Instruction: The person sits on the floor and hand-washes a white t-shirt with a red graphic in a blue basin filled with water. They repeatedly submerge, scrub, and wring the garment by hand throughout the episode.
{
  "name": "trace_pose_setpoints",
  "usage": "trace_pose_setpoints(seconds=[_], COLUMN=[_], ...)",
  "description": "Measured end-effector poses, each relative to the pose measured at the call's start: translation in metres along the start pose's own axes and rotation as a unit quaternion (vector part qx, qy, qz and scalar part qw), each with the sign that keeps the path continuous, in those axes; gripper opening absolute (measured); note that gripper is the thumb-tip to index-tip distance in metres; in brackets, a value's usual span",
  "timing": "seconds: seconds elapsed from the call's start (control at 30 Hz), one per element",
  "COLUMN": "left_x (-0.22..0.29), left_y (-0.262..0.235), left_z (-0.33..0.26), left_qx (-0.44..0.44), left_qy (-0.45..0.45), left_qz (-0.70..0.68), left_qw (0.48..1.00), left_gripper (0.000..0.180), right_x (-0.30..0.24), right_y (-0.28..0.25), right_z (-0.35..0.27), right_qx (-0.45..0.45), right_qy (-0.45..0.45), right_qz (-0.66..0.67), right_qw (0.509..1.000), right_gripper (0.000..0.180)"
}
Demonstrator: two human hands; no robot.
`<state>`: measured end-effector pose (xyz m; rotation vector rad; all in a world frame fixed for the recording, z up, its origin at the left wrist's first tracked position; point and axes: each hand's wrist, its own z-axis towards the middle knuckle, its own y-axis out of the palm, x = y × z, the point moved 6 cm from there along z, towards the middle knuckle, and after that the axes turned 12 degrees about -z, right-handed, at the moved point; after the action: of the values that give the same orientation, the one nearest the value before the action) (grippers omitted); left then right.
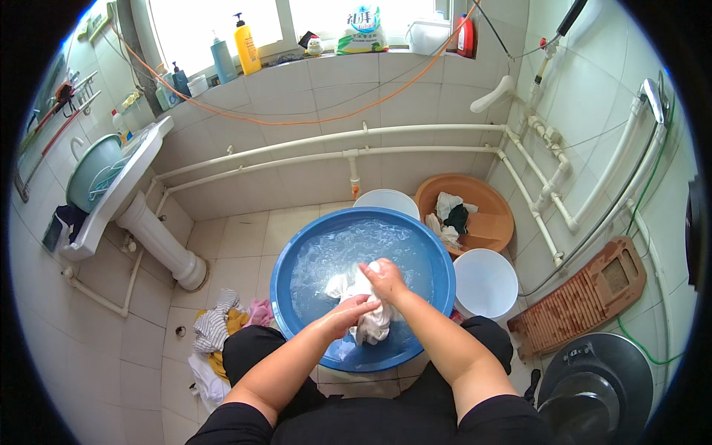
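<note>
From over here, the right hand (387, 280) has its fingers clamped on the white cloth (374, 326); left hand (345, 315) has fingers against it, can't tell if gripping; cloth's bunched between them, inside the blue tub (276, 285); I'd stay low over the water (348, 245), rubbing small sections

Daylight's pouring in from the window (193, 33), totally blown out, and there's glare on the water (319, 256). Room's bright enough, but the fisheye bends the pipes (297, 142) and the corners go black.
</note>
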<state>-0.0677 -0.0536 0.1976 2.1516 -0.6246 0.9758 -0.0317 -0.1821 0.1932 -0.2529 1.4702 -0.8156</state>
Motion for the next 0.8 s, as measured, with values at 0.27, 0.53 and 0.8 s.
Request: trace_pose_setpoints(seconds=[0.27, 0.53, 0.8], left_x=[0.039, -0.036, -0.033], left_y=[-0.048, -0.112, -0.044], left_z=[-0.004, 0.054, 0.038], left_qx=[-0.082, 0.194, 0.089], left_qy=[0.27, 0.127, 0.114], left_qz=[-0.388, -0.473, -0.548], left_qw=[0.877, 0.85, 0.824], left_gripper=[0.049, 0.037, 0.034], right_x=[0.029, -0.034, -0.071], right_y=[0.041, 0.028, 0.031], right_z=[-0.018, -0.016, -0.052], right_qx=[-0.33, -0.111, 0.08], right_qy=[0.04, -0.018, -0.158], right_qz=[0.119, 0.346, -0.054], right_qw=[0.936, 0.931, 0.983], right_gripper=[0.06, 0.031, 0.023])
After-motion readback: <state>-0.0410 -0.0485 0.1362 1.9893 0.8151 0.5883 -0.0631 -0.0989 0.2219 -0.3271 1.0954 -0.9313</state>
